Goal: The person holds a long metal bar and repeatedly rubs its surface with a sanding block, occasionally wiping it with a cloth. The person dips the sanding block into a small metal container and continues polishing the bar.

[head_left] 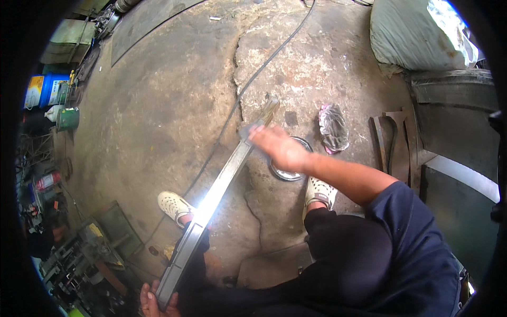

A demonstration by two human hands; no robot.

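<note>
A long, shiny metal bar (211, 198) slants from my lap up and to the right, with its far end above the floor. My left hand (153, 302) is closed around the near end, at the lower edge. My right hand (282, 150) reaches across to the far part. Its fingers press a small dark grey sheet (247, 130), perhaps sandpaper, against the upper face of the bar; the hand is slightly blurred. Beneath my right wrist a round, shallow pan (289, 175) stands on the floor, partly hidden by the hand.
A crumpled grey and pink bag (333, 128) lies right of the pan. A black cable (274, 53) crosses the concrete floor. Flat metal pieces (393, 140) and a large pale sack (406, 34) are at right. A blue bucket (50, 90) and machine parts (79, 269) line the left.
</note>
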